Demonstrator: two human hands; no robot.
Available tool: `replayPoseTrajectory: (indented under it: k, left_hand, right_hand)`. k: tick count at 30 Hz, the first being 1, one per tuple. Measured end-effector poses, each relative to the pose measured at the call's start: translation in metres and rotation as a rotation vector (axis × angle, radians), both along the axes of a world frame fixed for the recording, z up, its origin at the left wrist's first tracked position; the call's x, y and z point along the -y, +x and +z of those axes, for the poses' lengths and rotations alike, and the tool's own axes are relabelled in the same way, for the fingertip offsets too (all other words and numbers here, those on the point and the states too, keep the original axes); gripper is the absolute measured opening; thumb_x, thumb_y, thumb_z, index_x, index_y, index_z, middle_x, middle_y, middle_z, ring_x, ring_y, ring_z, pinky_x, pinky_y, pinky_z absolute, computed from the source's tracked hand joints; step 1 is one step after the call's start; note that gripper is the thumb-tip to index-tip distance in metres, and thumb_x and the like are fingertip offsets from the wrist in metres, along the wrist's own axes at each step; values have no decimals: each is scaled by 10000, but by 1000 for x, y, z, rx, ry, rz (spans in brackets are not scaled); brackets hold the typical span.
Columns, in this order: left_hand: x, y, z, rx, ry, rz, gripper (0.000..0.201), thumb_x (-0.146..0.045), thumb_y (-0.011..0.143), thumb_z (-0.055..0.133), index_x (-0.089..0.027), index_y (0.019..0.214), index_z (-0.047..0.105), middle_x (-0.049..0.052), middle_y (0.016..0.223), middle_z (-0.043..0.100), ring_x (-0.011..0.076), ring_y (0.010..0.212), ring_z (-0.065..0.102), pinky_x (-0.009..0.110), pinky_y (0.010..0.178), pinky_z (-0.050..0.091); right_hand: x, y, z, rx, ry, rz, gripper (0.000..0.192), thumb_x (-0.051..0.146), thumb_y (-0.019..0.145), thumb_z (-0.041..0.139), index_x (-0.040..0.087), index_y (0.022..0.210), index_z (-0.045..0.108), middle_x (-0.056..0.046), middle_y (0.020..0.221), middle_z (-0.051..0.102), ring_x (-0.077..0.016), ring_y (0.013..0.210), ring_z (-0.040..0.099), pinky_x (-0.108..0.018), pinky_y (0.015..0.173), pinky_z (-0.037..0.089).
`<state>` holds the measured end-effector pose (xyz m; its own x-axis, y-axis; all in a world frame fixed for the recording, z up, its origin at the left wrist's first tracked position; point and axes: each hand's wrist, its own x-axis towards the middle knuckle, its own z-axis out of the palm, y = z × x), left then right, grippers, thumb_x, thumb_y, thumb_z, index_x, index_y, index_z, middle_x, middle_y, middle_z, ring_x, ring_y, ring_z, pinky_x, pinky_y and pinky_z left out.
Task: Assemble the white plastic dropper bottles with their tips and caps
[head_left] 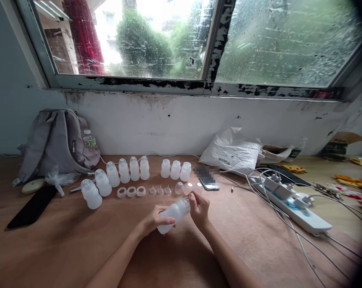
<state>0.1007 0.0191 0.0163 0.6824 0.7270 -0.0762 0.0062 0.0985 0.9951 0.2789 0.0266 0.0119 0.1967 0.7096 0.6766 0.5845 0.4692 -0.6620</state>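
A frosted white baby bottle point(172, 216) is tilted above the table, its top pointing up and right. My left hand point(157, 220) wraps round its lower body. At its upper end, my right hand point(199, 206) has its fingers closed on the clear cap point(185, 204); the fingertips partly hide it. Just beyond my hands lie white collar rings point(131, 191), clear nipples point(160, 190) and clear dome caps point(179, 188), each in a short row. Open-topped bottles point(175, 170) stand behind these. Several capped bottles point(91, 194) curve away at the left.
A grey backpack point(53, 144), a plastic bag point(59, 178) and a black pouch point(32, 207) lie at the left. At the right are a phone point(209, 181), a silvery mailer bag point(231, 150) and a power strip point(307, 218) with trailing white cables.
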Motion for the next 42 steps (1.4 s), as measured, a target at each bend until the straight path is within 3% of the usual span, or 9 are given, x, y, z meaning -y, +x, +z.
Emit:
replayPoseTrajectory:
  k: [7,11,15,20,25,32,38,40,42]
  left_hand:
    - [19,8,12,-270,605,262,312,-323,698,581,-162,965,596,3,732,589,130,623,517,213,557,400]
    - [14,3,-1,-439,946,330,501,-325,714,555,-187,1189,474,67,945,620,202,798,577,278,715,451]
    - [-1,-11,-15,-637,1233,417,493,-295,756,501,-223,1239,433,74,1007,610,231,890,562,339,782,442]
    - [-12,-26,-20,-698,1285,568,453,-306,780,491,-240,1225,443,57,1027,598,204,902,552,308,776,446]
    - [-16,-28,-25,-688,1309,583,471,-299,772,508,-248,1233,427,51,1005,602,204,882,557,307,745,458]
    - [-15,-24,-26,-669,1314,540,487,-280,752,545,-248,1225,432,51,1032,594,209,900,552,319,773,455]
    - [-15,-24,-25,-690,1291,540,480,-280,757,541,-244,1223,432,49,1030,595,210,899,554,321,764,457]
    - [-15,-24,-25,-689,1293,546,475,-281,757,542,-244,1219,436,52,1027,594,211,895,556,321,761,459]
    - [-15,-24,-25,-678,1299,553,470,-289,757,541,-244,1215,440,55,1028,594,212,894,557,321,762,460]
  right_hand:
    - [2,8,4,81,21,19,281,239,798,343,198,524,389,47,449,336,-92,401,330,-223,441,252]
    - [-2,11,2,145,5,-5,288,247,792,351,199,509,374,52,436,314,-91,393,322,-221,437,246]
    - [-11,19,-1,174,-80,-200,338,278,802,352,194,475,356,57,411,287,-86,378,305,-219,437,216]
    - [-20,37,7,281,-320,-445,304,369,818,384,196,621,538,13,490,485,-114,447,432,-214,451,219]
    - [-21,52,16,369,-597,-465,385,549,767,409,217,810,597,-50,740,633,-204,679,581,-236,508,306]
    - [-21,59,14,398,-817,-410,516,630,674,482,194,942,543,-94,922,638,-276,874,585,-305,627,387]
    - [-23,64,10,372,-845,-419,530,640,668,480,190,943,535,-103,898,632,-277,844,586,-306,614,383]
    - [-23,62,12,345,-757,-456,540,649,661,483,187,934,541,-102,868,623,-266,787,587,-291,576,369]
    - [-21,55,15,280,-560,-468,514,641,701,440,182,904,553,-81,790,607,-226,699,574,-268,544,347]
